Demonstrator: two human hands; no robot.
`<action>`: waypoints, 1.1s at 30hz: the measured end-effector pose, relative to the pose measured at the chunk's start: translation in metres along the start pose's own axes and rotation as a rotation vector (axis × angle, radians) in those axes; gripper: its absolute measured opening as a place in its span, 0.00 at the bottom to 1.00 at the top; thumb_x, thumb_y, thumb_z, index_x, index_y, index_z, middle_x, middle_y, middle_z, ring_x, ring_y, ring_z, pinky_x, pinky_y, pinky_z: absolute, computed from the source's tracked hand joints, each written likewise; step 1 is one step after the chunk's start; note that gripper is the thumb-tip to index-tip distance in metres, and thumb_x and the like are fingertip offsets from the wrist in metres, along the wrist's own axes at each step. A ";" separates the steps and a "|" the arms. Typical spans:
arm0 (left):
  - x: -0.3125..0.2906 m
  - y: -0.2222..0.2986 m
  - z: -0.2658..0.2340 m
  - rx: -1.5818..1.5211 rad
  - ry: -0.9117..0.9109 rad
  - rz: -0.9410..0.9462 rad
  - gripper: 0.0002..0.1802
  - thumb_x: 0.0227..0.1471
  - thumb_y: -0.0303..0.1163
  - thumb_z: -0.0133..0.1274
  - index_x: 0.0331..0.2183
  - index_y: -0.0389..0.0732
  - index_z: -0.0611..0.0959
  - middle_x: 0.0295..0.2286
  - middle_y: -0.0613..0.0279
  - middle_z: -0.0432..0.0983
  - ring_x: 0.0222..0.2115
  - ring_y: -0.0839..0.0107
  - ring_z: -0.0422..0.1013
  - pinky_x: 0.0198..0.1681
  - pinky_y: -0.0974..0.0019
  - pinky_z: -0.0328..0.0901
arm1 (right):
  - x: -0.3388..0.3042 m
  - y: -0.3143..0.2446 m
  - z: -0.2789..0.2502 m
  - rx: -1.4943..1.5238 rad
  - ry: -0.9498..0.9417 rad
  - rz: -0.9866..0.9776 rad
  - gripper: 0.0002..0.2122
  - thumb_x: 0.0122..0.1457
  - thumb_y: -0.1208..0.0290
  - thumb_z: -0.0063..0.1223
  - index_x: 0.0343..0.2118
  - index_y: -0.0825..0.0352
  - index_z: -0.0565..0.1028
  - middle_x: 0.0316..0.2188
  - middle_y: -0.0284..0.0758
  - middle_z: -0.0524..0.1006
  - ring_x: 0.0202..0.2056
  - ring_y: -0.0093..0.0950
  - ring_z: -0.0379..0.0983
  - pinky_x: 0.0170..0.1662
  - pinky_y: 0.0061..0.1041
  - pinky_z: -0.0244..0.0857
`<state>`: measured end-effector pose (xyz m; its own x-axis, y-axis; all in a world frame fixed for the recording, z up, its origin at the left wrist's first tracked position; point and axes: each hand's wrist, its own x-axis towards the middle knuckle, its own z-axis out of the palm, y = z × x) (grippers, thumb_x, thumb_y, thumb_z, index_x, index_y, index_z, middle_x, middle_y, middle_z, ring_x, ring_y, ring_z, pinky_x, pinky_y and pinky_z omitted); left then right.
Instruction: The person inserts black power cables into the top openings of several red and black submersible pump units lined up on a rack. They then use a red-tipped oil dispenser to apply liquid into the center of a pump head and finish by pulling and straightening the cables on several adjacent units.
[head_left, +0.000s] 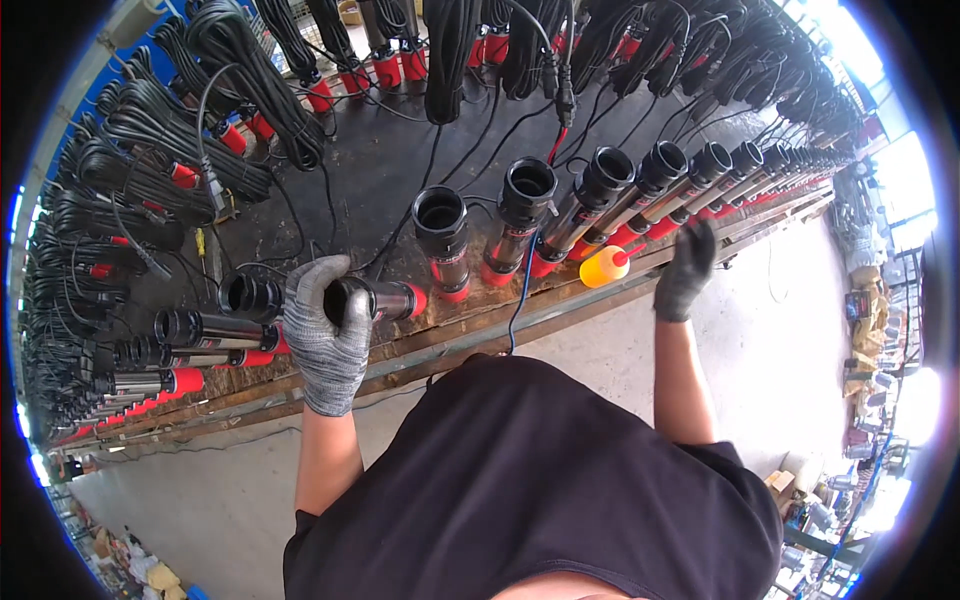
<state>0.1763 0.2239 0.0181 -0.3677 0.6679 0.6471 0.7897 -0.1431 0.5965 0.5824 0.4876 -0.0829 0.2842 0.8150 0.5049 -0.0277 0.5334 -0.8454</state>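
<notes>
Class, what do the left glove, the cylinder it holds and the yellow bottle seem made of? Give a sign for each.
Left glove: matte knitted fabric, shown by its mottled grey texture.
Cylinder: barrel apparently polished metal, from its silvery sheen; black collar probably plastic, given its satin look.
Yellow bottle: likely smooth plastic, since it looks translucent.

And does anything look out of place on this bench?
Mainly the yellow bottle near the front edge of the bench: it's a lone bottle beside a row of black-topped cylinders. I can't make out any spill or damage.
</notes>
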 end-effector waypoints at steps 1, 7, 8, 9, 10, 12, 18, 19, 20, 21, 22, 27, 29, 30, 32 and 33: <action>-0.003 -0.001 0.005 -0.055 0.008 -0.015 0.22 0.51 0.24 0.62 0.50 0.35 0.79 0.44 0.55 0.79 0.43 0.61 0.77 0.51 0.59 0.71 | -0.021 0.037 -0.028 0.029 0.046 0.147 0.25 0.60 0.85 0.55 0.61 0.67 0.69 0.57 0.37 0.73 0.51 0.28 0.73 0.56 0.30 0.69; -0.009 0.004 0.017 -0.006 0.038 0.066 0.39 0.51 0.31 0.65 0.62 0.36 0.68 0.44 0.56 0.78 0.44 0.66 0.75 0.54 0.60 0.68 | -0.113 0.174 -0.075 -0.405 -0.140 0.510 0.50 0.45 0.85 0.69 0.71 0.60 0.51 0.63 0.38 0.64 0.60 0.35 0.65 0.58 0.33 0.69; -0.010 0.005 0.021 -0.091 0.043 0.022 0.42 0.51 0.34 0.67 0.63 0.37 0.67 0.43 0.56 0.78 0.43 0.66 0.75 0.54 0.60 0.68 | -0.116 0.186 -0.072 -0.407 -0.166 0.437 0.51 0.44 0.84 0.72 0.71 0.61 0.52 0.61 0.38 0.65 0.59 0.34 0.66 0.58 0.33 0.69; -0.012 0.007 0.028 -0.177 0.050 -0.023 0.44 0.51 0.36 0.68 0.64 0.37 0.66 0.42 0.56 0.79 0.42 0.66 0.75 0.53 0.60 0.68 | -0.121 0.198 -0.069 -0.408 -0.193 0.364 0.52 0.42 0.82 0.75 0.70 0.62 0.52 0.60 0.38 0.66 0.59 0.34 0.67 0.59 0.34 0.69; -0.017 0.005 0.027 -0.132 0.042 -0.012 0.46 0.49 0.36 0.69 0.64 0.38 0.64 0.41 0.56 0.79 0.42 0.67 0.76 0.52 0.60 0.69 | -0.125 0.192 -0.049 -0.261 -0.170 0.474 0.52 0.41 0.80 0.77 0.70 0.61 0.53 0.60 0.37 0.66 0.59 0.33 0.67 0.62 0.34 0.66; -0.016 0.007 0.032 -0.121 0.028 0.038 0.49 0.47 0.34 0.72 0.65 0.39 0.63 0.40 0.57 0.79 0.41 0.67 0.76 0.51 0.61 0.69 | -0.122 0.202 -0.048 -0.279 -0.102 0.440 0.50 0.40 0.80 0.79 0.67 0.61 0.57 0.59 0.36 0.68 0.59 0.33 0.67 0.63 0.35 0.66; -0.028 0.014 0.046 -0.069 0.058 0.101 0.52 0.42 0.25 0.72 0.65 0.39 0.62 0.42 0.56 0.78 0.41 0.65 0.77 0.52 0.60 0.70 | -0.117 0.206 -0.056 -0.257 -0.085 0.414 0.42 0.43 0.81 0.77 0.63 0.65 0.64 0.55 0.36 0.73 0.55 0.33 0.70 0.62 0.34 0.66; -0.031 0.015 0.046 -0.098 0.064 0.087 0.52 0.42 0.25 0.72 0.65 0.39 0.62 0.42 0.55 0.78 0.42 0.64 0.77 0.53 0.59 0.69 | -0.117 0.195 -0.058 -0.265 -0.072 0.430 0.42 0.43 0.82 0.76 0.63 0.65 0.64 0.56 0.36 0.73 0.55 0.33 0.71 0.61 0.34 0.67; -0.033 0.015 0.047 -0.129 0.070 0.074 0.52 0.42 0.26 0.72 0.65 0.38 0.61 0.43 0.54 0.78 0.42 0.63 0.77 0.54 0.57 0.69 | -0.114 0.187 -0.064 -0.170 -0.071 0.433 0.41 0.44 0.82 0.76 0.63 0.65 0.64 0.56 0.36 0.73 0.55 0.33 0.71 0.61 0.34 0.67; -0.035 0.014 0.047 -0.127 0.079 0.062 0.53 0.42 0.26 0.72 0.65 0.38 0.61 0.43 0.54 0.77 0.42 0.63 0.76 0.54 0.57 0.69 | -0.114 0.176 -0.074 -0.161 -0.088 0.463 0.40 0.47 0.83 0.73 0.64 0.65 0.64 0.57 0.35 0.72 0.56 0.32 0.70 0.61 0.35 0.66; -0.038 0.014 0.044 -0.120 0.093 0.046 0.53 0.42 0.26 0.72 0.65 0.38 0.61 0.43 0.54 0.77 0.42 0.63 0.76 0.55 0.57 0.68 | -0.111 0.154 -0.076 -0.133 -0.148 0.447 0.40 0.48 0.82 0.72 0.65 0.65 0.63 0.57 0.36 0.72 0.57 0.32 0.70 0.61 0.35 0.66; -0.042 0.010 0.041 -0.176 0.115 0.013 0.55 0.41 0.26 0.72 0.66 0.37 0.59 0.44 0.54 0.76 0.42 0.64 0.76 0.55 0.57 0.68 | -0.054 0.011 -0.076 -0.025 -0.649 0.427 0.48 0.45 0.74 0.76 0.69 0.65 0.58 0.60 0.38 0.70 0.59 0.35 0.69 0.63 0.39 0.66; -0.045 0.007 0.048 -0.263 0.090 -0.039 0.55 0.41 0.26 0.72 0.66 0.38 0.59 0.44 0.54 0.76 0.42 0.65 0.76 0.55 0.57 0.68 | -0.031 -0.059 -0.049 -0.040 -0.814 0.493 0.51 0.42 0.72 0.77 0.70 0.66 0.55 0.60 0.39 0.70 0.59 0.35 0.70 0.62 0.39 0.66; -0.045 0.008 0.052 -0.248 0.089 -0.006 0.56 0.40 0.26 0.72 0.66 0.38 0.59 0.44 0.54 0.76 0.41 0.65 0.76 0.53 0.57 0.69 | -0.022 -0.078 -0.038 -0.117 -0.899 0.465 0.55 0.39 0.70 0.79 0.71 0.67 0.53 0.60 0.38 0.69 0.58 0.35 0.70 0.62 0.37 0.66; -0.051 0.008 0.061 -0.255 0.100 0.010 0.57 0.39 0.25 0.72 0.67 0.38 0.59 0.44 0.55 0.76 0.41 0.65 0.76 0.51 0.59 0.70 | -0.007 -0.113 -0.007 -0.267 -1.131 0.260 0.52 0.39 0.70 0.77 0.69 0.68 0.58 0.59 0.41 0.71 0.58 0.36 0.71 0.62 0.37 0.65; -0.054 0.008 0.066 -0.286 0.105 -0.003 0.57 0.39 0.24 0.72 0.67 0.38 0.59 0.43 0.55 0.76 0.41 0.65 0.76 0.50 0.59 0.70 | 0.000 -0.126 0.005 -0.342 -1.239 0.105 0.50 0.38 0.70 0.77 0.68 0.68 0.61 0.58 0.42 0.72 0.58 0.37 0.71 0.62 0.37 0.65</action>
<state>0.2352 0.2347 -0.0432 -0.4305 0.5918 0.6815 0.6235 -0.3510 0.6986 0.5808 0.4211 0.0245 -0.7834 0.6130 0.1020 0.3026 0.5197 -0.7990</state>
